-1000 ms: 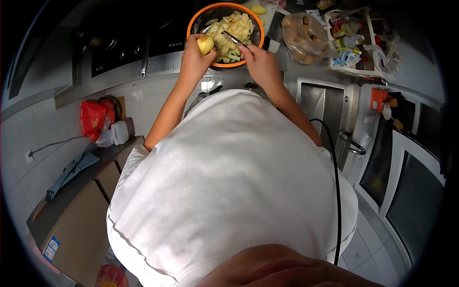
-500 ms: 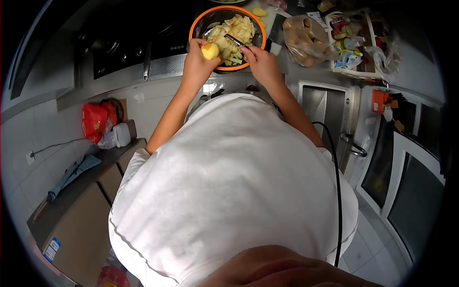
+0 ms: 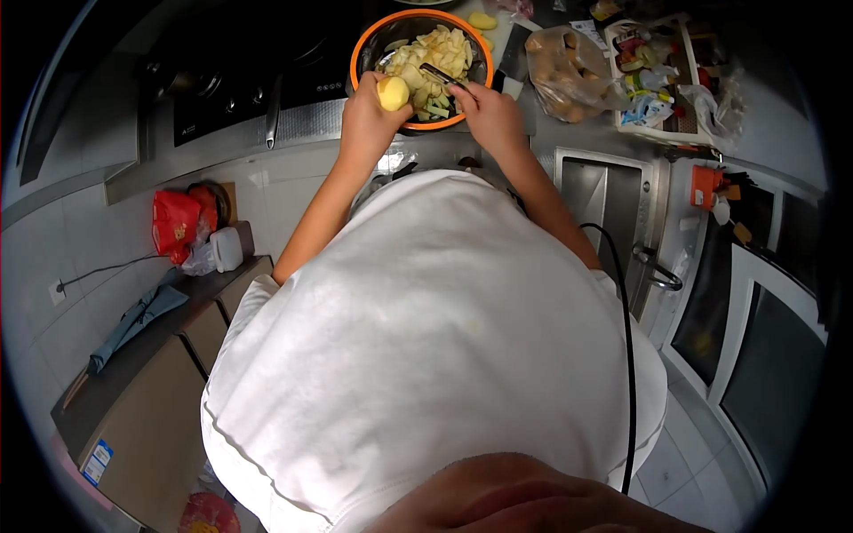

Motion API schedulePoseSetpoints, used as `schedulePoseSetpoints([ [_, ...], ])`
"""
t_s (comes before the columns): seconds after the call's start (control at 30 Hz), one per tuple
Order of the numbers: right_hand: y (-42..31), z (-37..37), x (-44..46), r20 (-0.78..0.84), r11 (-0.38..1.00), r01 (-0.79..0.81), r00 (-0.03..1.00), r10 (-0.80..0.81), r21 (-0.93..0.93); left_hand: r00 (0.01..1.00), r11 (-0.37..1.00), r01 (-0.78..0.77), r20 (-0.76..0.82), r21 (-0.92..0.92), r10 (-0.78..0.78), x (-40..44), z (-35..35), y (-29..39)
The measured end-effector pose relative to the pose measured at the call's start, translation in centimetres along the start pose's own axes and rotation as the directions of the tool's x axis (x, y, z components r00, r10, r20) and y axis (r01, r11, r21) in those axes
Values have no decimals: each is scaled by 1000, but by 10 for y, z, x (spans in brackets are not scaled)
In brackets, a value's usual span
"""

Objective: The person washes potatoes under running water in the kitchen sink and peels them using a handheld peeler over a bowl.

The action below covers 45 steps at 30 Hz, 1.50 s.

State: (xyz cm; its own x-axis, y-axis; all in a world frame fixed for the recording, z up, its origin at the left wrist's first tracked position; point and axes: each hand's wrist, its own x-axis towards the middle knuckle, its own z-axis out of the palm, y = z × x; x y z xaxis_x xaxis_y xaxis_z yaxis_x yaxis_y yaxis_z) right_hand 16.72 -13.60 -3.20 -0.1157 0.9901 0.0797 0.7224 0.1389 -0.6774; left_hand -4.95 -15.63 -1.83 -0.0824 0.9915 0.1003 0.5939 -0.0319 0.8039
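My left hand (image 3: 367, 114) is closed round a mostly peeled yellow potato (image 3: 393, 93), over the near left rim of an orange-rimmed bowl (image 3: 358, 46). A small brown patch of skin shows on the potato's left side. In my right hand (image 3: 491, 115) is a slim metal peeler (image 3: 438, 75), its head pointing left over the bowl, apart from the potato. Pale peelings (image 3: 444, 51) heap up inside the bowl, with greenish pieces at the near side. Past the bowl's far right rim lies another peeled potato (image 3: 482, 21).
A plastic bag of brown potatoes (image 3: 569, 75) and a white basket of packets (image 3: 653, 84) stand right of the bowl. The black stove (image 3: 240, 98) is on the left. A steel sink (image 3: 613, 191) lies at the near right. A black cable (image 3: 627, 355) hangs along my right side.
The potato has turned in my left hand, so its brown patch now sits further left and more pale flesh faces up. My right hand has shifted slightly with the peeler.
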Motion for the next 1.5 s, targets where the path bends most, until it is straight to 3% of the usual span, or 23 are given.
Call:
schedulePoseSetpoints([
  [0.07, -5, -10, -4, 7, 998, -21, 1000, 20, 58, 999, 1000, -29, -29, -5, 29, 5, -2, 0],
  [0.17, -12, -20, -5, 60, 997, -78, 995, 79, -6, 998, 998, -39, -51, -57, 36, 9, 4, -13],
  [0.27, -23, -21, -9, 128, 991, -90, 989, 77, 96, 999, 995, 12, -40, -103, -16, 10, 0, -8],
  [0.37, -38, -16, -16, 129, 966, -8, 991, -26, 259, 992, 992, 117, 49, -53, -115, 11, -1, -2],
  [0.43, -43, -12, -19, 107, 974, 41, 992, -66, 221, 991, 978, 94, 108, -187, -75, 12, 3, -6],
  [0.57, -48, -6, -21, 65, 987, 131, 988, -138, 97, 985, 959, 122, 152, -256, -84, 13, 7, -13],
  [0.67, -39, 1, -16, 22, 991, 125, 992, -124, -38, 987, 967, 125, 125, -220, -99, 7, 6, -4],
  [0.73, -24, 6, -9, -22, 989, 95, 995, -99, -112, 987, 985, 151, 75, -87, -145, 3, 9, -1],
  [0.87, -8, -11, -5, -33, 996, 15, 999, -18, -84, 1000, 1000, -4, 6, 3, 4, 5, 0, 6],
  [0.97, -19, -22, -10, 35, 998, -24, 999, 26, -53, 1000, 995, -9, 23, -94, 11, 9, 0, -4],
  [1.0, -21, -21, -11, 33, 998, -24, 999, 25, -54, 1000, 995, -11, 22, -95, 13, 10, 0, -4],
  [1.07, -26, -16, -13, 15, 987, 56, 998, -59, 152, 998, 996, 39, 52, -74, -36, 13, -2, -3],
  [1.2, -44, -12, -18, 81, 985, 64, 994, -78, 161, 989, 993, 115, 98, -13, -114, 14, 1, -6],
  [1.27, -42, -4, -20, 35, 979, 192, 980, -194, 69, 987, 967, 107, 144, -231, -75, 14, 5, -9],
  [1.37, -39, -3, -17, 32, 983, 185, 982, -184, -14, 992, 918, 71, 123, -391, -24, 12, 9, -5],
  [1.4, -34, 2, -14, -9, 981, 184, 983, -185, -68, 992, 917, 70, 125, -392, -22, 11, 8, -6],
  [1.47, -3, 7, -3, -70, 978, 85, 992, -100, -192, 943, 892, 264, 294, -367, -158, 8, 6, -8],
  [1.5, 1, 0, 1, -51, 995, 58, 997, -63, -86, 943, 892, 262, 294, -369, -156, 10, 7, -9],
])
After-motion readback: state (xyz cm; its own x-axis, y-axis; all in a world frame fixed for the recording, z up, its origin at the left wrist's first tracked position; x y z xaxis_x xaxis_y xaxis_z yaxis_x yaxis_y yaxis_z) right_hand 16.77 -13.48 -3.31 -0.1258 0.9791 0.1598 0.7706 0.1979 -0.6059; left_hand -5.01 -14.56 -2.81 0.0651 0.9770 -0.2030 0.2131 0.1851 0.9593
